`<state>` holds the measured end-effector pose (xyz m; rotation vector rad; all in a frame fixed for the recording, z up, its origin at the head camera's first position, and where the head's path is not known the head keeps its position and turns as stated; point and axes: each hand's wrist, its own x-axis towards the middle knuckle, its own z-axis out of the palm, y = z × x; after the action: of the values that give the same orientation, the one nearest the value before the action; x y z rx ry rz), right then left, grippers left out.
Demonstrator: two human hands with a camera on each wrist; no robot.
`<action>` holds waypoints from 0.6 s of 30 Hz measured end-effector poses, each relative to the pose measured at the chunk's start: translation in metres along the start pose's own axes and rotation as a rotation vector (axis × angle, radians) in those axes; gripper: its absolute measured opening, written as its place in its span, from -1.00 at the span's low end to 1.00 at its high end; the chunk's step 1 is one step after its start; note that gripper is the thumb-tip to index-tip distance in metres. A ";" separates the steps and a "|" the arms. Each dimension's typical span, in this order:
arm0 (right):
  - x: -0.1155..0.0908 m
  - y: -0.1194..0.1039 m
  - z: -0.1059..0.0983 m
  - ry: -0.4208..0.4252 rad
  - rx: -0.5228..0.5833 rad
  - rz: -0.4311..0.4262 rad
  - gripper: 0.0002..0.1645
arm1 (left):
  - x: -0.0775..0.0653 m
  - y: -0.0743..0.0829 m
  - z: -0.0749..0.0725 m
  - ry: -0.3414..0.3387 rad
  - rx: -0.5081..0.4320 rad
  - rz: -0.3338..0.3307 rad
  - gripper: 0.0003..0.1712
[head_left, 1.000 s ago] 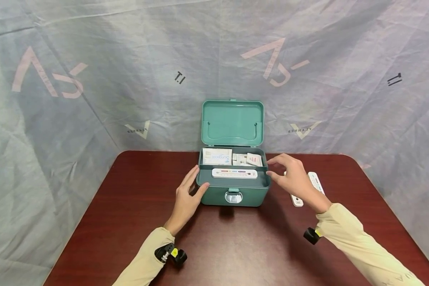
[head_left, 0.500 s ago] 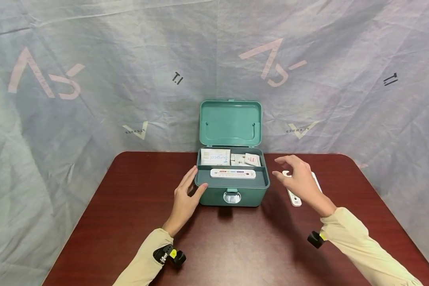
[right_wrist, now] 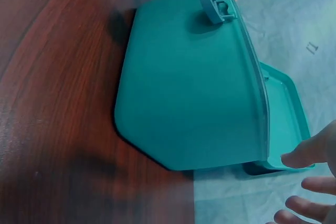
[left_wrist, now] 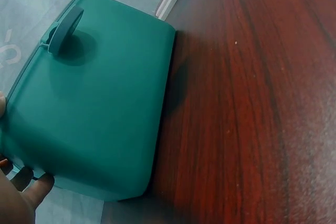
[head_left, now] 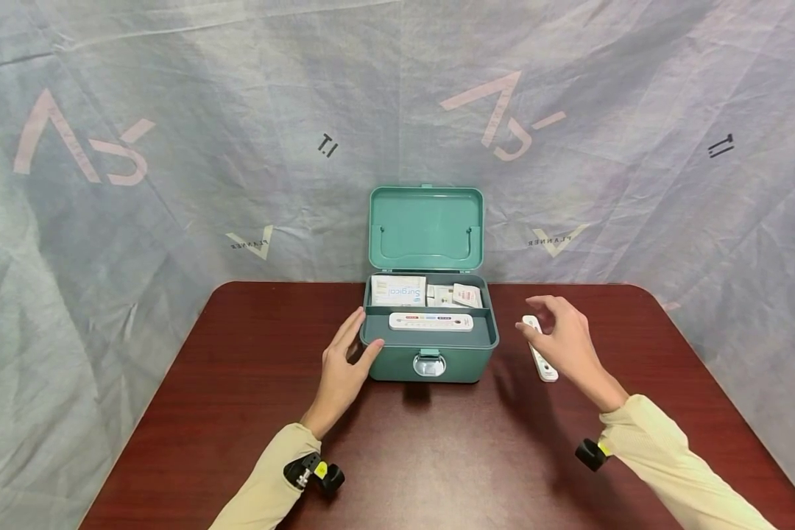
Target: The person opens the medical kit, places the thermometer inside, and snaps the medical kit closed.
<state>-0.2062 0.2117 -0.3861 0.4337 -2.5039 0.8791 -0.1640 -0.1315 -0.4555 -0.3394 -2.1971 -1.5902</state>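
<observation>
A green first-aid box (head_left: 397, 364) stands on the table with its lid (head_left: 427, 224) raised at the back. My left hand (head_left: 341, 375) touches the box's left side, fingers along the wall and thumb at the front rim; its fingertips (left_wrist: 39, 187) show in the left wrist view. A white thermometer strip (head_left: 430, 322) with coloured marks lies in the front tray. My right hand (head_left: 566, 342) hovers to the right of the box, fingers bent loosely and holding nothing. Under it, another white thermometer strip (head_left: 546, 368) lies on the table, partly covered by the hand.
The box's rear compartment holds a white packet (head_left: 397, 290) marked "Surgical" and small white packets (head_left: 467, 295). A metal latch (head_left: 429, 366) sits on the box front. The dark red table (head_left: 258, 368) ends at a grey printed cloth (head_left: 291, 177).
My right hand has moved right, away from the box's right rim and over the strips on the table. The farther strip is now hidden behind it. The left hand stays at the box.
</observation>
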 end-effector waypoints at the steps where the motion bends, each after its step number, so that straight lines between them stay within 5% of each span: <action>1: -0.001 0.001 0.000 0.001 -0.001 0.009 -0.55 | 0.000 -0.001 0.000 0.000 0.004 0.000 -0.30; 18: -0.017 0.018 0.005 0.021 -0.029 0.156 -0.49 | 0.000 0.001 0.001 0.010 0.005 -0.010 -0.30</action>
<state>-0.2008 0.2241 -0.4078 0.2209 -2.5541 0.8992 -0.1639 -0.1307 -0.4551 -0.3186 -2.1979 -1.5878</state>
